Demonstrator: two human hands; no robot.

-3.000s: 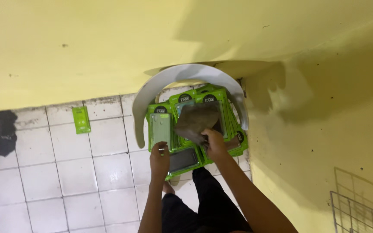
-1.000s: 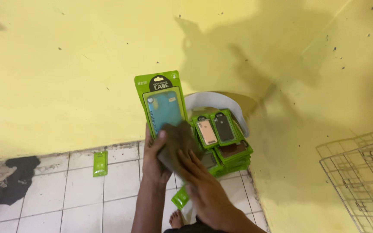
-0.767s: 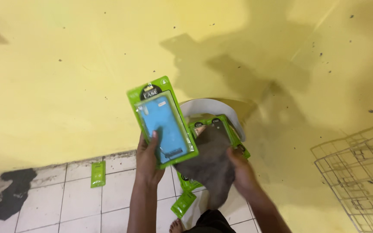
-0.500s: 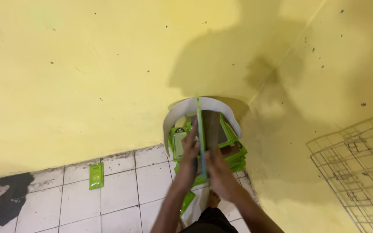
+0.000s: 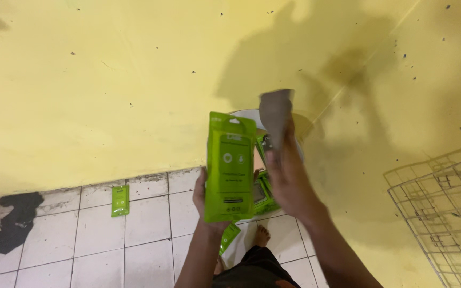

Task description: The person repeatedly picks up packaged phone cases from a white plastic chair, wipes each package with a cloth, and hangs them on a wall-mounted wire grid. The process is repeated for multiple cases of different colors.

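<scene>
My left hand (image 5: 205, 198) holds a bright green phone-case package (image 5: 229, 166) upright, its printed back facing me. My right hand (image 5: 289, 176) grips a grey-brown cloth (image 5: 275, 113) raised just right of the package's top edge. Behind both sits a white round basin (image 5: 252, 116) against the yellow wall, with more green packaged cases (image 5: 263, 191) stacked in it, mostly hidden by my hands.
One green package (image 5: 120, 200) lies flat on the white floor tiles at left. Another green package (image 5: 230, 237) lies by my bare foot (image 5: 262, 234). A dark rag (image 5: 13, 228) is on the floor at far left. A wire rack (image 5: 446, 205) stands at right.
The package has been flipped from its clear front, showing a blue case, through edge-on to its back. My right hand with the cloth rose from the basin to beside the package's top.
</scene>
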